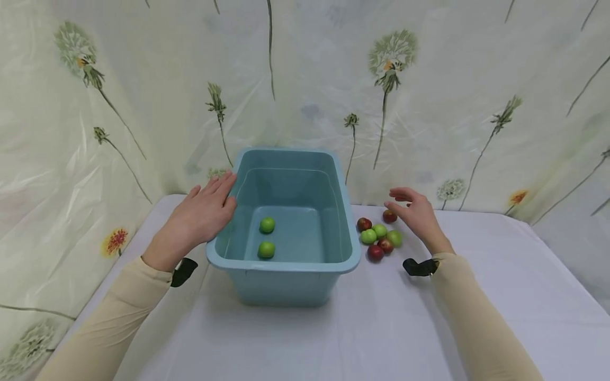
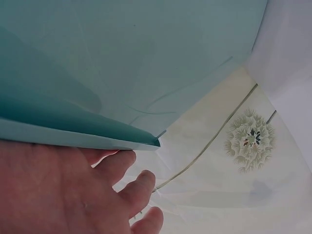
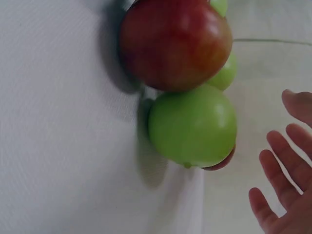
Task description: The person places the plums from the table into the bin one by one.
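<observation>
A blue plastic tub [image 1: 284, 268] stands on the table with two green apples [image 1: 267, 237] on its floor. My left hand [image 1: 205, 211] rests on the tub's left rim, fingers extended; the left wrist view has the hand [image 2: 73, 187] beneath the rim's edge. To the right of the tub lies a cluster of green and red apples. My right hand [image 1: 415, 214] hovers just above its far right side with loosely bent fingers, overlapping a red apple [image 1: 389, 216]. In the right wrist view, the fingers [image 3: 280, 175] are spread apart from a green apple [image 3: 192, 126] and a red apple [image 3: 175, 44].
A white cloth covers the table [image 1: 500, 275]. Behind it hangs a pale curtain [image 1: 305, 69] printed with dandelions, close to the tub's far side. Black wrist mounts [image 1: 419, 267] sit under both sleeves.
</observation>
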A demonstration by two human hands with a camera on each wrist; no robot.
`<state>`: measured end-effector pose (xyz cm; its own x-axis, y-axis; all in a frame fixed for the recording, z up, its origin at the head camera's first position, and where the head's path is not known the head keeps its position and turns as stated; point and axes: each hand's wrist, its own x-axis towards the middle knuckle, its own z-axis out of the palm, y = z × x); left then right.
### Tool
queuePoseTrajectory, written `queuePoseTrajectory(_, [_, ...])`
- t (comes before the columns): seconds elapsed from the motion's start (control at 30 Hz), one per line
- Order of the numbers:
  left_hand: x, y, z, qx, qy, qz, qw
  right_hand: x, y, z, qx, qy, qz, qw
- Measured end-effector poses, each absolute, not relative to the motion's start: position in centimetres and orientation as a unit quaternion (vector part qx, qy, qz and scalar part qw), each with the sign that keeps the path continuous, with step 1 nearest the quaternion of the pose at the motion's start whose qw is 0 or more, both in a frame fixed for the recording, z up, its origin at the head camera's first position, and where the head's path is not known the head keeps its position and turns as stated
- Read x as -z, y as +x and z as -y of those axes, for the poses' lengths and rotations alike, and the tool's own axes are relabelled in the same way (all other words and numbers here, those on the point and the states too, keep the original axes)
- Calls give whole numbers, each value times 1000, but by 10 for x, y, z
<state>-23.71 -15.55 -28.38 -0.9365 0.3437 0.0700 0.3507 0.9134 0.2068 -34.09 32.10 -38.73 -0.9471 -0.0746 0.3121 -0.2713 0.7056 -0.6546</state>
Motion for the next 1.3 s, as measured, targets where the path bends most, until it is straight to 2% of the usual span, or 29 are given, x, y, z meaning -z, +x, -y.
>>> queuePoseTrajectory(0.63, [287, -238, 157, 120, -173, 977, 17, 403, -347, -330, -392, 69, 917, 17])
queuePoseTrajectory(1.3, [288, -237, 157, 118, -178, 977, 22, 413, -344, -335, -359, 43, 932, -12])
